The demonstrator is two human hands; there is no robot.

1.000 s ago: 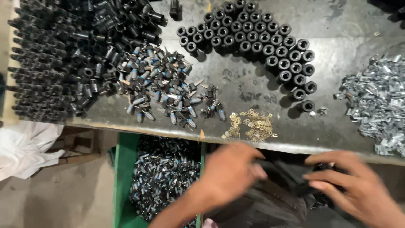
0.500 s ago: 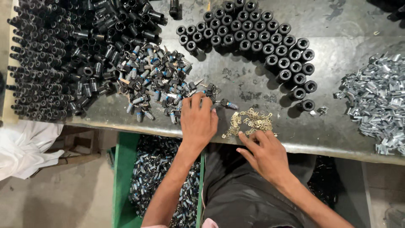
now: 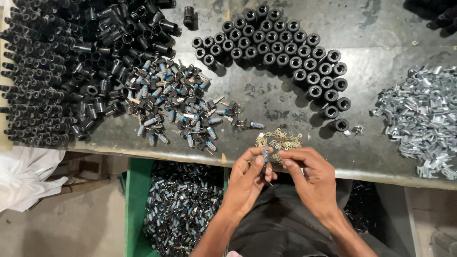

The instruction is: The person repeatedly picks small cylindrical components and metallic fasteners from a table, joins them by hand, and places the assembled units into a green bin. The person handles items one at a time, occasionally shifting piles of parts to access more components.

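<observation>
Seen from the head camera, both hands meet at the near edge of the grey bench (image 3: 285, 102). The left hand (image 3: 247, 178) is pinched on a small lock core (image 3: 265, 156), blue at its upper end, its long axis standing roughly near to far, the top pointing away from the person. The right hand (image 3: 312, 176) sits just right of it, thumb and forefinger drawn together at the core's side; whether they grip a small piece I cannot tell. The brass clips (image 3: 278, 141) lie just beyond the fingertips, nearer the right hand. Farther left is the heap of keyed cores (image 3: 178, 102), within easier reach of the left hand. Black sleeves stand upright in rows (image 3: 285, 52) at the far side, silver brackets (image 3: 421, 119) at the right, and a green bin (image 3: 135, 204) of finished pieces sits below the bench.
</observation>
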